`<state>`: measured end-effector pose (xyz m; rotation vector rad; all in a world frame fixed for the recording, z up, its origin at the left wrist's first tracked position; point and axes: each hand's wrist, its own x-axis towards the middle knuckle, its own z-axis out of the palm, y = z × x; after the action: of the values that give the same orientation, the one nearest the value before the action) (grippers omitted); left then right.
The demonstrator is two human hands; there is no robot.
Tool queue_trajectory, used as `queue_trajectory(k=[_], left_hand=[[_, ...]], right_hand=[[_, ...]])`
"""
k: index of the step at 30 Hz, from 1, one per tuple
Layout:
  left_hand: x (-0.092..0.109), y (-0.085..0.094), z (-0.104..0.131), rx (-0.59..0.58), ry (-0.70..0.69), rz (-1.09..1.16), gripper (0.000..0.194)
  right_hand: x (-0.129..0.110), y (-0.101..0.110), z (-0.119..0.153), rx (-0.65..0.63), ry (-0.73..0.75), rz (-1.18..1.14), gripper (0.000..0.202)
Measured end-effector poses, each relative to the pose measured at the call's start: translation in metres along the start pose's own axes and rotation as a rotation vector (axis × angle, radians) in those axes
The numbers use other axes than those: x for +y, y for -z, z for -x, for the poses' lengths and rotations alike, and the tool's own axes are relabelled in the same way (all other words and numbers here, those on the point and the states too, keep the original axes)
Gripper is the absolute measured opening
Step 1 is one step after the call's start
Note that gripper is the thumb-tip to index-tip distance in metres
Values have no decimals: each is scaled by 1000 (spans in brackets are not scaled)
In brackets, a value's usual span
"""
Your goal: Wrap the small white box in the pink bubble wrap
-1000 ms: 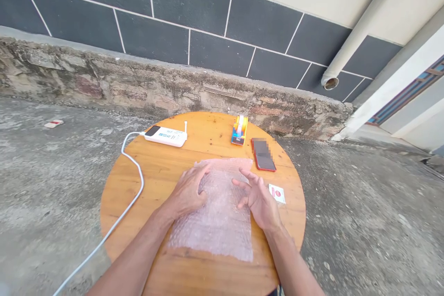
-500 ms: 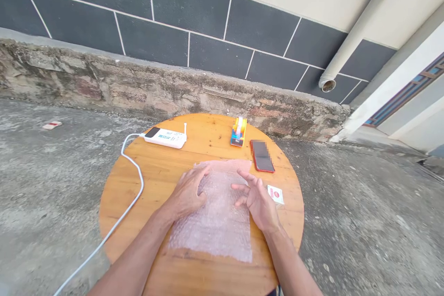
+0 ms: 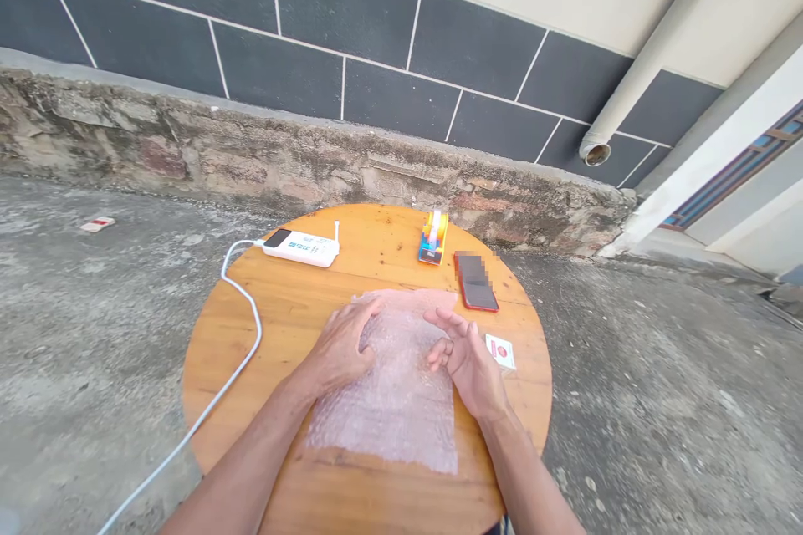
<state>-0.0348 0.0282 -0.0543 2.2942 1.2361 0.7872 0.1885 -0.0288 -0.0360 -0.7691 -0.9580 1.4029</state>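
A sheet of pinkish, see-through bubble wrap lies flat on the round wooden table. My left hand rests over its left edge, thumb and fingers apart, holding nothing. Above the right side of the sheet is my right hand, turned palm inward with its fingers partly curled and apart; nothing is in it. Just right of that hand sits a small white box with a red mark. Beyond it lies a phone in a red case, its screen blurred out.
A tape dispenser in yellow and blue stands near the table's far edge. At the far left lies a white power bank, its white cable running off the table. A stone-based wall rises behind.
My right hand's lower fingers have curled in a little more. My left hand and the bubble wrap look the same; the view has shifted very slightly.
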Motion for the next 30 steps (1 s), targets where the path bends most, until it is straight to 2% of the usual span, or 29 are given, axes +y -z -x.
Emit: queue_trajectory(k=[30], left_hand=[[-2, -2, 1, 1, -7, 9, 76]], right_hand=[[-3, -5, 3, 3, -48, 13, 50]])
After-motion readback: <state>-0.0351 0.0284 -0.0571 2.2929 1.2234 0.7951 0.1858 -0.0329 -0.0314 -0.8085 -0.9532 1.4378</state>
